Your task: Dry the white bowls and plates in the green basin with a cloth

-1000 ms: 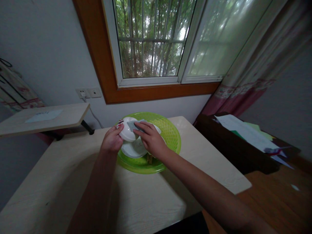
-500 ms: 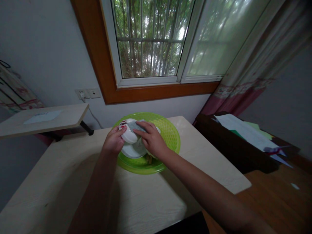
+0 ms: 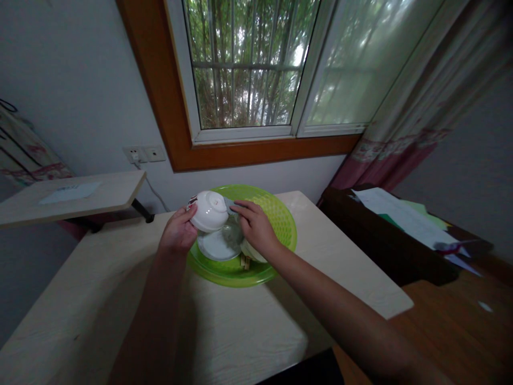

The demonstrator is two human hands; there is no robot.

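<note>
My left hand grips a small white bowl with a red pattern at its rim, tipped so its underside faces me, above a round green plastic basket. My right hand presses a grey cloth against the bowl's right side, fingers closed on it. A white plate lies in the basket under the bowl, and more white dishes show beneath my right hand.
The basket stands at the far side of a pale wooden table below a window. A small side shelf holding a paper is at the left. A dark cabinet with papers on it stands at the right.
My left hand has lifted and turned the bowl so its base faces me. The cloth in my right hand has slid from the bowl's top to its right side.
</note>
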